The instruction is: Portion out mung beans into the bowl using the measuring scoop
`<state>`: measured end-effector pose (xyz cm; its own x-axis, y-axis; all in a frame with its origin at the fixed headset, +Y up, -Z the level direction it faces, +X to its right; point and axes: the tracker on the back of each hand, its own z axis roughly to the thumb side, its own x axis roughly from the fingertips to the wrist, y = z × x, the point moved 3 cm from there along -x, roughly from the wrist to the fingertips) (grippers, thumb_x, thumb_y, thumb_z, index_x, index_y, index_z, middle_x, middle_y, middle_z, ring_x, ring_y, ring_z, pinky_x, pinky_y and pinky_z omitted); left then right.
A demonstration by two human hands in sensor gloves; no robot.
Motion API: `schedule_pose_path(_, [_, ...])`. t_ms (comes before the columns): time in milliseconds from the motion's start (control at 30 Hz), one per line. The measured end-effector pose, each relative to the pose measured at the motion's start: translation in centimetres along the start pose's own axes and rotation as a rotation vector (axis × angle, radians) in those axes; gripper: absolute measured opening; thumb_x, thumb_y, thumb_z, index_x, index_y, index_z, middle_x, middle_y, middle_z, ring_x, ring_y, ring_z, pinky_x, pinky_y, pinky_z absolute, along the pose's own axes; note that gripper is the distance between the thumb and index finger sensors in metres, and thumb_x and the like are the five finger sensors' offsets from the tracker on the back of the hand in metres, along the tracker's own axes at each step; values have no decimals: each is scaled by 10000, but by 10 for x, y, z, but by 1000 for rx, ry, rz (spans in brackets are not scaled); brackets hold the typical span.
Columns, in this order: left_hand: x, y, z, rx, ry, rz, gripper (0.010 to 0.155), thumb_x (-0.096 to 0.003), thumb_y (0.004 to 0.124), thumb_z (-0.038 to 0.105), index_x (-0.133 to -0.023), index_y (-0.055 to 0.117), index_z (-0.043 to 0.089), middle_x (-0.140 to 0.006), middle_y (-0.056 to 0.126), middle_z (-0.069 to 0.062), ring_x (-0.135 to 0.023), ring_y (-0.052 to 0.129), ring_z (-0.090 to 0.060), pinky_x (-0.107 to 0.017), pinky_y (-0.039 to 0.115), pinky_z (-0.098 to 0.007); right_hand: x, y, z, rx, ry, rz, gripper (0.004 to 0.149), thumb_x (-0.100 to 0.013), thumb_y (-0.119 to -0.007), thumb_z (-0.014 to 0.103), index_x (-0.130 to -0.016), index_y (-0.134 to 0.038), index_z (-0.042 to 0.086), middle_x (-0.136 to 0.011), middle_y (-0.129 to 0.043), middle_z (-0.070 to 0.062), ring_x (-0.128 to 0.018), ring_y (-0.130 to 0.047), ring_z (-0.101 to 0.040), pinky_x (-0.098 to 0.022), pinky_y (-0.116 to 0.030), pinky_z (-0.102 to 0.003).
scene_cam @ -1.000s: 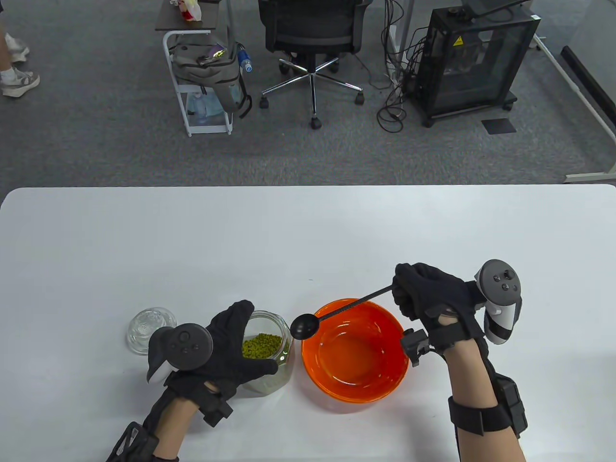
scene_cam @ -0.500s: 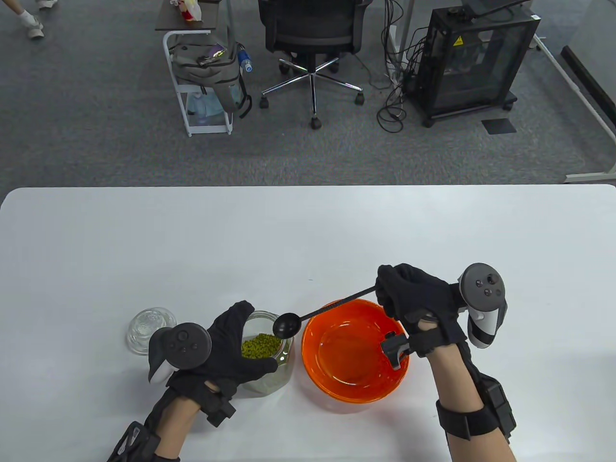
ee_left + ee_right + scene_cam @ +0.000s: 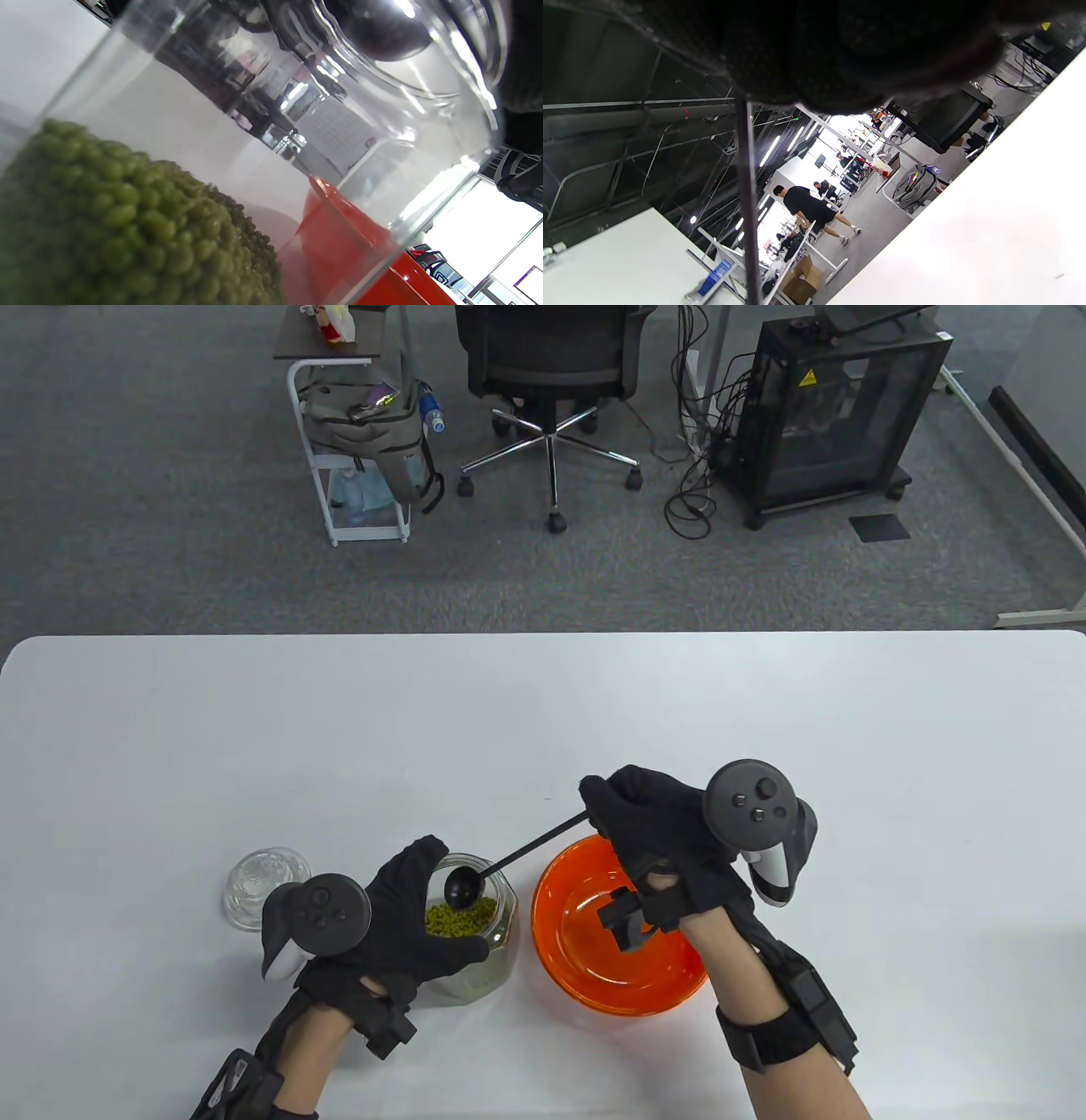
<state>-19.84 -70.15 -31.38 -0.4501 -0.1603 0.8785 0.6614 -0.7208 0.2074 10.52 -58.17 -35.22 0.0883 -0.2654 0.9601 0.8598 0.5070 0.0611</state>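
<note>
A clear glass jar (image 3: 488, 937) with green mung beans (image 3: 460, 918) stands near the table's front. My left hand (image 3: 405, 929) grips the jar from its left side. In the left wrist view the mung beans (image 3: 127, 228) fill the jar's lower part behind the jar (image 3: 263, 127) wall. My right hand (image 3: 653, 836) holds the far end of a black measuring scoop (image 3: 465, 887). Its empty cup hangs inside the jar's mouth, just above the beans. The scoop handle (image 3: 746, 203) crosses the right wrist view. The orange bowl (image 3: 560, 937) stands right of the jar under my right wrist, nothing visible in it.
A clear glass lid (image 3: 259, 882) lies left of my left hand. Beyond the table's far edge are an office chair (image 3: 551, 381), a small cart with a backpack (image 3: 365, 432) and a black cabinet (image 3: 840, 407) on the carpet.
My right hand has moved left, carrying the scoop's cup from over the bowl's left rim into the jar's mouth. The left hand and jar have stayed put.
</note>
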Motion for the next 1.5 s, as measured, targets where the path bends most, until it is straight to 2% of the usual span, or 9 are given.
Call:
schedule_pose_path(333, [0, 0, 0, 7, 0, -5, 1253, -364, 915, 831, -1097, 312, 12, -1152, 430, -276, -1051, 584, -583, -723, 568, -727, 6, -52, 41, 256, 234, 13, 391, -467, -842, 476, -558, -977, 121, -480, -1011, -108, -224, -998, -233, -161, -872, -345])
schedule_pose_path(633, [0, 0, -1, 8, 0, -10, 1250, -368, 910, 831, -1097, 308, 13, -1151, 428, -279, -1051, 583, -582, -724, 566, -727, 31, -92, 73, 556, 533, -17, 389, -452, -849, 486, -555, -983, 135, -487, -1014, -96, -238, -1000, -230, -175, -874, -347])
schedule_pose_path(733, [0, 0, -1, 10, 0, -11, 1250, -369, 910, 830, -1098, 307, 13, -1151, 426, -279, -1052, 580, -581, -723, 566, -727, 35, -109, 68, 634, 575, 61, 390, -449, -847, 491, -557, -982, 142, -491, -1017, -90, -242, -1004, -228, -184, -875, -349])
schedule_pose_path(800, [0, 0, -1, 10, 0, -11, 1249, -368, 910, 829, -1098, 306, 16, -1151, 425, -277, -1052, 581, -581, -723, 566, -728, 32, -114, 60, 621, 535, 123, 399, -452, -817, 512, -548, -975, 158, -480, -1022, -73, -227, -1010, -215, -180, -880, -348])
schedule_pose_path(933, [0, 1, -1, 11, 0, -12, 1248, -371, 908, 830, -1098, 305, 15, -1151, 424, -279, -1052, 578, -582, -723, 563, -730, 20, -107, 37, 409, 384, 214, 411, -465, -809, 498, -551, -967, 129, -460, -1015, -94, -208, -1000, -219, -164, -873, -351])
schedule_pose_path(1100, [0, 1, -1, 10, 0, -12, 1250, -369, 910, 829, -1098, 304, 14, -1151, 422, -280, -1052, 579, -582, -723, 564, -730, 13, -93, 8, 262, 237, 179, 412, -471, -808, 474, -552, -971, 104, -446, -1011, -112, -190, -993, -222, -150, -869, -350])
schedule_pose_path(1333, [0, 1, -1, 11, 0, -12, 1252, -369, 910, 829, -1098, 303, 13, -1152, 422, -279, -1051, 577, -586, -724, 563, -730, 14, -98, -18, 74, 97, 248, 422, -478, -792, 459, -566, -970, 87, -451, -1010, -122, -189, -993, -224, -148, -869, -348])
schedule_pose_path(1500, [0, 1, -1, 12, 0, -12, 1251, -367, 909, 831, -1098, 303, 17, -1151, 421, -279, -1051, 578, -584, -723, 563, -730, 14, -94, -31, -9, -10, 235, 424, -481, -787, 449, -568, -970, 76, -448, -1009, -129, -187, -991, -226, -142, -868, -348])
